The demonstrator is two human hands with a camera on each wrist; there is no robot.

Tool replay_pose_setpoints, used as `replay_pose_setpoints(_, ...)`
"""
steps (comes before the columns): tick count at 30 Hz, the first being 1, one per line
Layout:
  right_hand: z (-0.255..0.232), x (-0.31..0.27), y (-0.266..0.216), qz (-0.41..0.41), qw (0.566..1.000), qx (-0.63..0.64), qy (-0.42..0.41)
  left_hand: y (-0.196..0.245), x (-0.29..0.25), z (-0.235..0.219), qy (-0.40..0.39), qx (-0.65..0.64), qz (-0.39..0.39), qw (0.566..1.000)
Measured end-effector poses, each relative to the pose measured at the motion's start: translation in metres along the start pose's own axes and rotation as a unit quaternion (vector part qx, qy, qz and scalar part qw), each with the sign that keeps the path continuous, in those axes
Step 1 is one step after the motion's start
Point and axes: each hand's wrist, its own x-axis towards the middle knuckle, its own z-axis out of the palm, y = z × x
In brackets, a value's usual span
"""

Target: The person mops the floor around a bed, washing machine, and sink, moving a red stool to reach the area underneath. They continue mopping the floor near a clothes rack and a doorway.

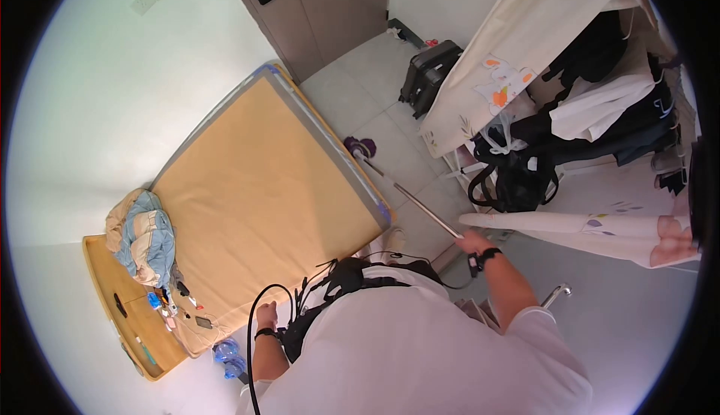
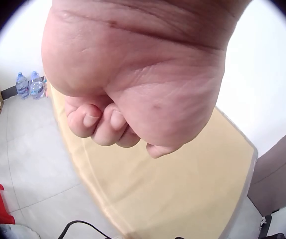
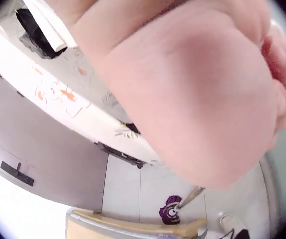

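In the head view my right hand (image 1: 472, 242) grips the upper end of a metal mop pole (image 1: 424, 203), which slants down to a purple mop head (image 1: 361, 147) on the floor beside the bed. The right wrist view has the right hand (image 3: 197, 94) large in front, with the purple mop head (image 3: 171, 210) below it and part of the pole (image 3: 190, 197) showing. My left hand (image 1: 266, 315) is held near the bed's edge; in the left wrist view that hand (image 2: 138, 79) has its fingers curled in, with nothing seen in it.
The bed (image 1: 255, 167) fills the left side, with a bundled quilt (image 1: 146, 235) at its head. A black suitcase (image 1: 431, 76) stands on the floor near the door (image 1: 330, 10). A curtained clothes rack (image 1: 495, 77) and a black bag (image 1: 519, 186) are at the right. Black cables hang by my waist.
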Motion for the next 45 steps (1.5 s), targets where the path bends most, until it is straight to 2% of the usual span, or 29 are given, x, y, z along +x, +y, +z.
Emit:
replay_pose_setpoints(1, 0.017, 0.037, 0.003, -0.014, 1.0, -0.008, -0.009, 0.0, 0.0, -0.004, -0.003, -0.009, 0.012, 1.0)
replay_pose_setpoints(3, 0.02, 0.056, -0.037, -0.061, 0.997, -0.022, 0.047, -0.004, 0.008, -0.01, 0.02, 0.006, 0.032, 0.999)
replay_pose_setpoints(4, 0.016, 0.056, -0.06, -0.043, 0.998, -0.006, 0.045, -0.015, 0.023, -0.013, 0.03, 0.013, 0.049, 0.998)
replay_pose_setpoints(5, 0.009, 0.053, -0.078, -0.022, 0.999, 0.011, 0.042, -0.012, 0.022, -0.02, 0.045, 0.073, 0.028, 0.996)
replay_pose_setpoints(6, 0.006, 0.054, -0.085, -0.019, 0.999, 0.019, 0.041, -0.001, 0.013, -0.022, 0.057, 0.06, 0.022, 0.996)
replay_pose_setpoints(8, 0.006, 0.052, -0.084, -0.047, 0.994, -0.023, 0.1, 0.002, 0.011, -0.024, 0.046, 0.034, 0.042, 0.997)
replay_pose_setpoints(9, 0.006, 0.049, -0.074, -0.038, 0.994, -0.017, 0.097, 0.002, 0.009, -0.023, 0.041, 0.045, 0.043, 0.997)
replay_pose_setpoints(11, 0.005, 0.046, -0.037, -0.087, 0.99, -0.011, 0.111, 0.005, 0.009, -0.021, 0.033, 0.031, 0.056, 0.997)
replay_pose_setpoints(12, 0.0, 0.036, -0.026, -0.081, 0.99, -0.007, 0.116, 0.01, 0.01, -0.017, 0.028, 0.034, 0.061, 0.997)
replay_pose_setpoints(14, -0.01, 0.004, 0.004, -0.01, 0.997, -0.025, 0.065, 0.01, 0.004, -0.006, 0.003, 0.003, 0.028, 1.0)
replay_pose_setpoints(16, -0.01, -0.019, 0.044, -0.011, 0.994, -0.061, 0.093, 0.015, -0.001, 0.002, -0.009, 0.022, 0.026, 0.999)
replay_pose_setpoints(18, -0.025, -0.047, 0.073, 0.131, 0.991, -0.02, 0.027, 0.031, -0.015, 0.007, -0.03, 0.035, 0.022, 0.999)
replay_pose_setpoints(20, -0.05, -0.087, 0.087, 0.194, 0.98, 0.031, 0.004, 0.037, -0.011, 0.017, -0.02, 0.046, 0.038, 0.998)
replay_pose_setpoints(24, -0.074, -0.147, 0.122, 0.226, 0.973, 0.033, 0.04, 0.054, 0.01, 0.027, -0.048, 0.068, 0.023, 0.996)
replay_pose_setpoints(26, -0.084, -0.167, 0.134, 0.294, 0.955, 0.0, 0.045, 0.055, 0.034, 0.034, -0.067, 0.052, 0.058, 0.995)
replay_pose_setpoints(27, -0.094, -0.185, 0.115, 0.325, 0.944, 0.009, 0.056, 0.064, 0.035, 0.037, -0.068, 0.061, 0.055, 0.994)
replay_pose_setpoints(28, -0.093, -0.186, 0.125, 0.329, 0.943, 0.009, 0.057, 0.064, 0.045, 0.043, -0.072, 0.062, 0.056, 0.994)
replay_pose_setpoints(30, -0.084, -0.185, 0.15, 0.288, 0.955, -0.031, 0.068, 0.074, 0.066, 0.048, -0.049, 0.109, 0.133, 0.984)
replay_pose_setpoints(31, -0.082, -0.191, 0.138, 0.289, 0.954, -0.031, 0.066, 0.081, 0.072, 0.048, -0.053, 0.14, 0.157, 0.976)
replay_pose_setpoints(32, -0.077, -0.198, 0.119, 0.251, 0.957, -0.092, 0.11, 0.086, 0.077, 0.048, -0.061, 0.136, 0.184, 0.972)
replay_pose_setpoints(33, -0.074, -0.203, 0.108, 0.208, 0.954, -0.152, 0.153, 0.097, 0.071, 0.05, -0.068, 0.115, 0.179, 0.975)
replay_pose_setpoints(35, -0.068, -0.199, 0.123, 0.188, 0.96, -0.141, 0.15, 0.115, 0.058, 0.05, -0.069, 0.089, 0.177, 0.978)
replay_pose_setpoints(37, -0.057, -0.19, 0.149, 0.134, 0.97, -0.144, 0.143, 0.13, 0.045, 0.046, -0.069, 0.068, 0.164, 0.982)
replay_pose_setpoints(38, -0.056, -0.19, 0.145, 0.128, 0.97, -0.142, 0.15, 0.132, 0.042, 0.043, -0.063, 0.077, 0.169, 0.981)
replay_pose_setpoints(40, -0.06, -0.198, 0.129, 0.162, 0.98, -0.076, 0.091, 0.122, 0.061, 0.038, -0.056, 0.089, 0.177, 0.979)
replay_pose_setpoints(41, -0.058, -0.193, 0.128, 0.159, 0.981, -0.068, 0.092, 0.123, 0.057, 0.036, -0.046, 0.11, 0.194, 0.974)
replay_pose_setpoints(43, -0.066, -0.175, 0.107, 0.156, 0.982, -0.059, 0.092, 0.104, 0.074, 0.037, -0.035, 0.098, 0.176, 0.979)
replay_pose_setpoints(45, -0.061, -0.16, 0.076, 0.155, 0.983, -0.047, 0.081, 0.072, 0.105, 0.031, -0.039, 0.138, 0.169, 0.975)
